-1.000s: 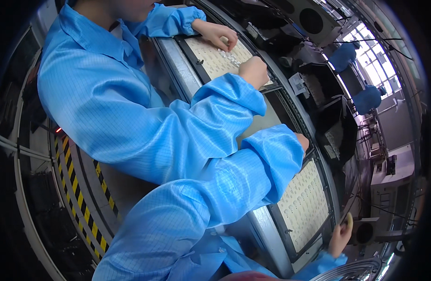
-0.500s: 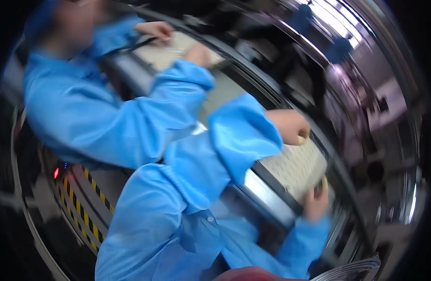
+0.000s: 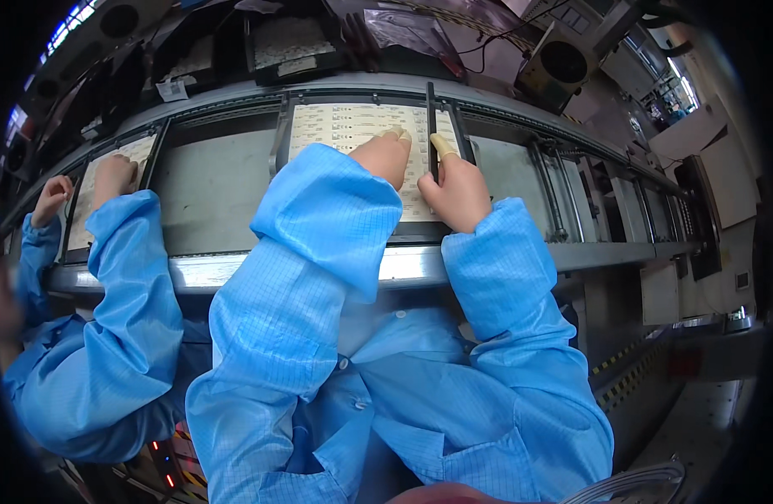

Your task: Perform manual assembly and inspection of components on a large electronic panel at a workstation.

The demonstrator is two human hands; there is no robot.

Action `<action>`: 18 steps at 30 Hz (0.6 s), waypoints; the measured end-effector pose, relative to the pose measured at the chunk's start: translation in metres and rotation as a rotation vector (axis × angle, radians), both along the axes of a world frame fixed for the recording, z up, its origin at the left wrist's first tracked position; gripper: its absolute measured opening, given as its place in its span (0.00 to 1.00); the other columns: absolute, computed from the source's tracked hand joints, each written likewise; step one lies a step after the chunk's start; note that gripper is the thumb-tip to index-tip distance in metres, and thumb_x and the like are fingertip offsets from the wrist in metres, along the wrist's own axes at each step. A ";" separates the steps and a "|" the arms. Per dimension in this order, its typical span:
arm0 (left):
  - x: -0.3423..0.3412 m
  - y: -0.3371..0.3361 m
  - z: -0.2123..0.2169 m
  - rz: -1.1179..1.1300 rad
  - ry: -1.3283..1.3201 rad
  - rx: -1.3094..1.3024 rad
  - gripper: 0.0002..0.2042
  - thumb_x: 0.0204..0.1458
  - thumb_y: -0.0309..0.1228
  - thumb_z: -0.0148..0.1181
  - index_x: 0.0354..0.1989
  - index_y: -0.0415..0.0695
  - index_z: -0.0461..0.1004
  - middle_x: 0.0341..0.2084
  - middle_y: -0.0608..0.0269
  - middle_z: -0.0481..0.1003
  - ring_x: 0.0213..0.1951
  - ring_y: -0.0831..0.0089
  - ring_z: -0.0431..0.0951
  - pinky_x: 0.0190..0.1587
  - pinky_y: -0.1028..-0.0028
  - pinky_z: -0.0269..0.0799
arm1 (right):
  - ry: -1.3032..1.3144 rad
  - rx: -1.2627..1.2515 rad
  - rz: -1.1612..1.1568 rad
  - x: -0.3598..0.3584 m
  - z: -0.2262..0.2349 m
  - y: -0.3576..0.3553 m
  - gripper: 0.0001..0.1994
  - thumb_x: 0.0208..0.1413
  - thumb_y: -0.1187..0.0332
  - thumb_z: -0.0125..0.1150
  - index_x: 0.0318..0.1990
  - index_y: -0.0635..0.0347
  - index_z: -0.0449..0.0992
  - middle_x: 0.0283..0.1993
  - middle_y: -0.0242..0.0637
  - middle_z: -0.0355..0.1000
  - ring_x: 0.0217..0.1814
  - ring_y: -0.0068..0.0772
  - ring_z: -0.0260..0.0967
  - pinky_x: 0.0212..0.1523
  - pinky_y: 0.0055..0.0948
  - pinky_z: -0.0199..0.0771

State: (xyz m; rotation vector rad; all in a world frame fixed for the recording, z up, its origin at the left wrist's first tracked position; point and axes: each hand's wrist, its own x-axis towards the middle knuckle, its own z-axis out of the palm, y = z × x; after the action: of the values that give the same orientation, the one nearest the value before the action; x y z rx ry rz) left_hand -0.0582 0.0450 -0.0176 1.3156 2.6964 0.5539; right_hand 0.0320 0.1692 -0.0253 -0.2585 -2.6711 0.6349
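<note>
A cream panel (image 3: 344, 126) printed with rows of small dark marks lies in a frame on the conveyor in front of me. My left hand (image 3: 385, 158) rests over its middle with fingertips bunched together against the surface. Whatever they pinch, if anything, is too small to make out. Pale yellow covers sit on the fingertips of both hands. At the panel's right side, my right hand (image 3: 458, 189) is closed, thumb and forefinger on either side of a thin black bar (image 3: 431, 109). The bar stands lengthwise across the panel, its far end past the rail.
Metal rails (image 3: 412, 262) run along the conveyor's near side. On my left, a co-worker's hand (image 3: 116, 178) is over another cream panel (image 3: 139, 151). Black trays (image 3: 292, 50) stand beyond the far rail. A boxy machine with a round fan (image 3: 563, 63) is at the far right.
My view has swung round to face the conveyor squarely. My left hand has come down onto the panel, and my right hand has reached the black bar.
</note>
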 end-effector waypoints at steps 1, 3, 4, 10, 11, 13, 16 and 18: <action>0.000 0.001 -0.002 0.001 0.031 -0.026 0.26 0.44 0.15 0.43 0.56 0.37 0.60 0.53 0.46 0.64 0.53 0.55 0.66 0.56 0.66 0.61 | -0.007 0.005 -0.003 0.002 0.001 0.000 0.27 0.42 0.69 0.56 0.54 0.66 0.66 0.17 0.40 0.65 0.20 0.37 0.66 0.24 0.34 0.66; -0.002 0.004 0.003 0.016 -0.031 -0.026 0.26 0.44 0.16 0.43 0.57 0.37 0.60 0.52 0.46 0.64 0.52 0.54 0.67 0.55 0.66 0.62 | -0.037 0.013 0.036 0.009 0.000 -0.002 0.26 0.42 0.68 0.56 0.53 0.65 0.66 0.18 0.40 0.66 0.20 0.37 0.66 0.25 0.34 0.66; -0.004 0.007 0.005 0.032 -0.084 -0.030 0.26 0.45 0.18 0.44 0.58 0.38 0.59 0.51 0.46 0.65 0.52 0.54 0.67 0.55 0.65 0.62 | -0.050 0.019 0.034 0.008 -0.003 0.001 0.26 0.42 0.68 0.56 0.53 0.65 0.66 0.18 0.40 0.66 0.20 0.37 0.66 0.25 0.34 0.66; -0.020 0.014 0.003 0.002 -0.029 0.005 0.28 0.45 0.22 0.45 0.60 0.42 0.56 0.49 0.46 0.67 0.50 0.51 0.67 0.53 0.63 0.63 | -0.125 0.012 0.086 0.004 -0.007 0.000 0.27 0.42 0.68 0.56 0.54 0.64 0.65 0.18 0.40 0.65 0.20 0.35 0.66 0.25 0.32 0.67; -0.021 0.013 0.003 -0.028 0.032 0.020 0.28 0.45 0.21 0.45 0.60 0.42 0.57 0.49 0.46 0.67 0.50 0.51 0.67 0.53 0.63 0.63 | -0.133 0.015 0.081 0.003 -0.007 0.000 0.27 0.42 0.68 0.56 0.54 0.64 0.65 0.18 0.40 0.65 0.20 0.35 0.66 0.25 0.32 0.67; -0.025 0.012 0.005 -0.058 0.009 -0.018 0.28 0.45 0.21 0.44 0.59 0.43 0.58 0.48 0.46 0.68 0.49 0.49 0.67 0.53 0.62 0.64 | -0.131 0.017 0.069 0.003 -0.007 0.000 0.27 0.42 0.68 0.57 0.54 0.64 0.66 0.18 0.40 0.65 0.20 0.35 0.66 0.25 0.32 0.66; -0.026 0.009 0.012 -0.079 -0.053 -0.035 0.26 0.45 0.21 0.44 0.58 0.42 0.60 0.47 0.46 0.68 0.49 0.50 0.68 0.52 0.61 0.64 | -0.145 -0.019 0.055 0.003 -0.008 0.003 0.27 0.42 0.68 0.57 0.53 0.65 0.67 0.17 0.40 0.64 0.20 0.34 0.65 0.24 0.32 0.66; -0.026 0.009 0.011 -0.063 -0.089 -0.029 0.24 0.46 0.21 0.43 0.56 0.42 0.63 0.46 0.47 0.69 0.48 0.52 0.68 0.52 0.61 0.64 | -0.135 -0.035 0.047 0.005 -0.005 0.000 0.22 0.41 0.67 0.58 0.47 0.67 0.70 0.17 0.40 0.64 0.19 0.35 0.65 0.24 0.32 0.66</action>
State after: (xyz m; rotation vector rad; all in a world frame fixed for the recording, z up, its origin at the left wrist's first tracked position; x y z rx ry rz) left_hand -0.0839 0.0541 -0.0065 1.3313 2.5727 0.5514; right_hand 0.0366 0.1693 -0.0300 -0.2579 -2.8045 0.7031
